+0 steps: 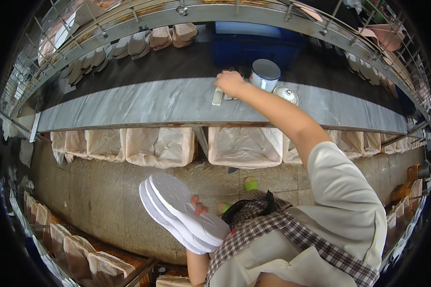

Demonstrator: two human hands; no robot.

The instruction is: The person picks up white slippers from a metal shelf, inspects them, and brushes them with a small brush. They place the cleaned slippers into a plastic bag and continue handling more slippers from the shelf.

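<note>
A stack of several white shoe soles [170, 210] is held low beside my body by my left hand [199, 205], whose fingertips curl over the top sole's edge. My right arm stretches across to the grey marble-patterned bench. There my right hand [230, 83] is closed, knuckles up, and whatever its fingers hold is hidden. Just under that hand lies a small pale object with a patterned face [217, 97], perhaps touching it. To the right of the hand stand a white mug with a blue rim [264, 76] and a shiny silver domed thing [286, 94].
A dark blue crate [258, 48] stands at the bench's back. Grey and pink shoes or soles [160, 38] line the far side under a metal wire rack [191, 10]. Lined bins [244, 147] sit below the bench; more bins [107, 268] stand at lower left.
</note>
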